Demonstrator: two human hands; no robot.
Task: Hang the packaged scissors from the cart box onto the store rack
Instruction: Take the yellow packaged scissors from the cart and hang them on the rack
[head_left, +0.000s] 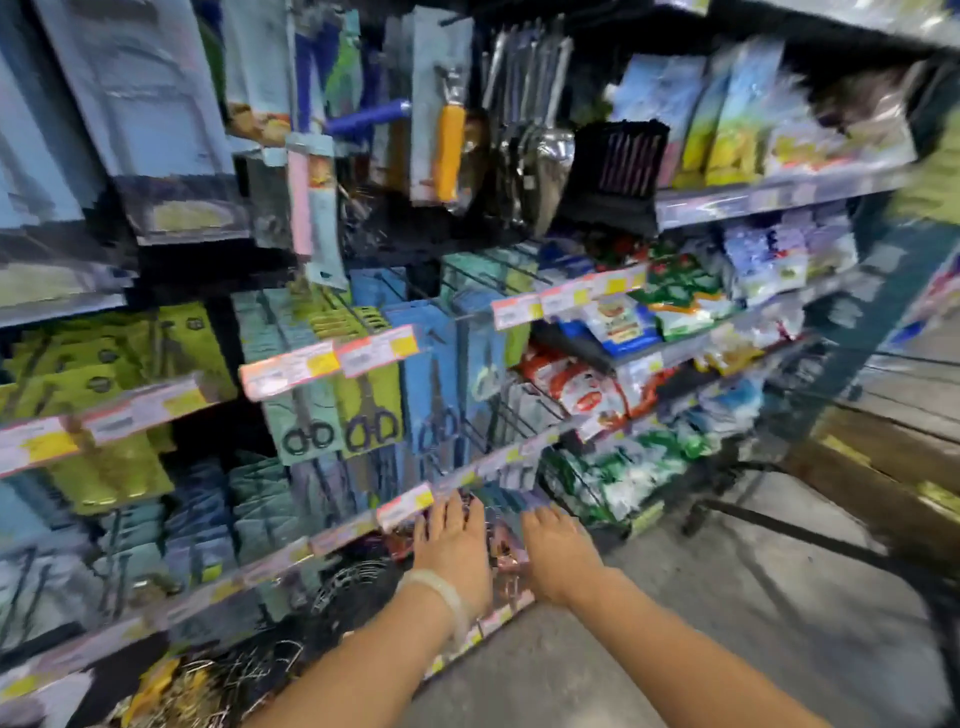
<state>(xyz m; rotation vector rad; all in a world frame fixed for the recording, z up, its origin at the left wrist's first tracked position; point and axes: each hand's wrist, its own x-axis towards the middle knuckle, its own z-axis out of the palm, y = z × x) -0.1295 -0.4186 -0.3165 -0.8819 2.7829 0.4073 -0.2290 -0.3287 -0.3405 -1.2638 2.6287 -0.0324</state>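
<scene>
Store goods beside the aisle
Snack bags (587, 395) fill the right shelves; metal ladles (524, 124) hang above; grey floor (727, 623) below.

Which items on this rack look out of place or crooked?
One long pink-and-blue pack in the upper row hangs tilted, its foot swung right, unlike the neighbours. The frame is motion-blurred, so damage cannot be judged. Both hands, left hand and right hand, reach at the lower row.

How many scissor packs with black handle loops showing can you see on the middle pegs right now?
3: a teal pack, a green pack beside it, and a blue pack to their right. Blur may hide others behind.
</scene>
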